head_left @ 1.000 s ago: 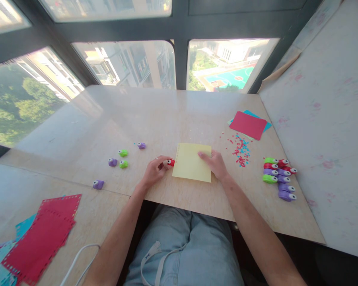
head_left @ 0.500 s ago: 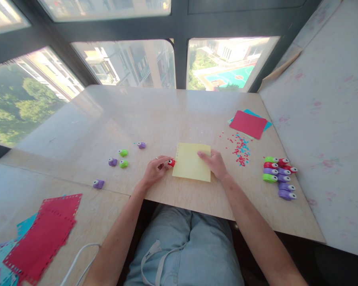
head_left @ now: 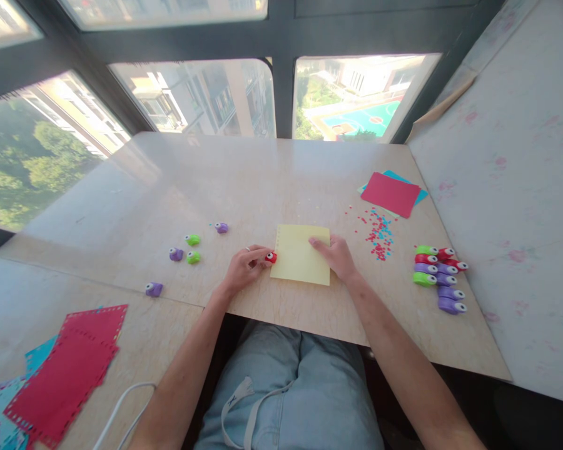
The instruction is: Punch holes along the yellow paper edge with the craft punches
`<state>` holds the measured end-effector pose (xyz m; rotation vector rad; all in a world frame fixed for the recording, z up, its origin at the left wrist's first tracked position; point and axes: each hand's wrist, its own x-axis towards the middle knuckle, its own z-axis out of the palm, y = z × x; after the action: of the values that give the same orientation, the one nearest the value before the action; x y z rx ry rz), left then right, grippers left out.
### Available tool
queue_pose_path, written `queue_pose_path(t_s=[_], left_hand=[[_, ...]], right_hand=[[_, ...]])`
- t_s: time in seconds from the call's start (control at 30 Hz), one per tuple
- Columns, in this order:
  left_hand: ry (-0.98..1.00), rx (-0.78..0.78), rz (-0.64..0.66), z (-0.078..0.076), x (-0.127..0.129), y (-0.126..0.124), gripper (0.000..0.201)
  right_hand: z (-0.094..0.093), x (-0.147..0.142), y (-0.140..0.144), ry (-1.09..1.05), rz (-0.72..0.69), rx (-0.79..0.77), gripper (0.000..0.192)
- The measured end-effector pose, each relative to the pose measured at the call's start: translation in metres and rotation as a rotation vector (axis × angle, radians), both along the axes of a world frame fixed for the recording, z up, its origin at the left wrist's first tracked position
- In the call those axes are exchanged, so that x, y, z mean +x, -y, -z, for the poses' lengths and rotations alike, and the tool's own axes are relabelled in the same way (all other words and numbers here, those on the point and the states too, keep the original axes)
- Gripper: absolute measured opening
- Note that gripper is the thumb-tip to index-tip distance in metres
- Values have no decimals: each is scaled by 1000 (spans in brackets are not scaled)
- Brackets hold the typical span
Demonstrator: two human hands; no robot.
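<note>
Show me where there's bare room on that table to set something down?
The far half of the table, toward the windows, is bare, and so is the near edge below the yellow sheet. It is crowded by the punches at right, the confetti, and the red sheets at left.

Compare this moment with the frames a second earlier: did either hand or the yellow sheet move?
Hardly anything changed. The left hand still holds the small red punch at the yellow sheet's left edge, and the right hand still presses the sheet flat on the table. Nothing was picked up or let go; only the view drifted slightly.
</note>
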<state>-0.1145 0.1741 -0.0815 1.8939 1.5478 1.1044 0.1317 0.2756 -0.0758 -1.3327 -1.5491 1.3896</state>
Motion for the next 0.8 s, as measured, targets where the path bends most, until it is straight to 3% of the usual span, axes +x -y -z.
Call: queue_pose_path(t_s=[0.5,0.8], left_hand=[[-100,11,-37,1,5,5,25],[-72,-66,-102,-6,7,7,29]], right_hand=[[2,-9,-4,140,5,74,40],[-3,-5,-3,85,-32,-19,46]])
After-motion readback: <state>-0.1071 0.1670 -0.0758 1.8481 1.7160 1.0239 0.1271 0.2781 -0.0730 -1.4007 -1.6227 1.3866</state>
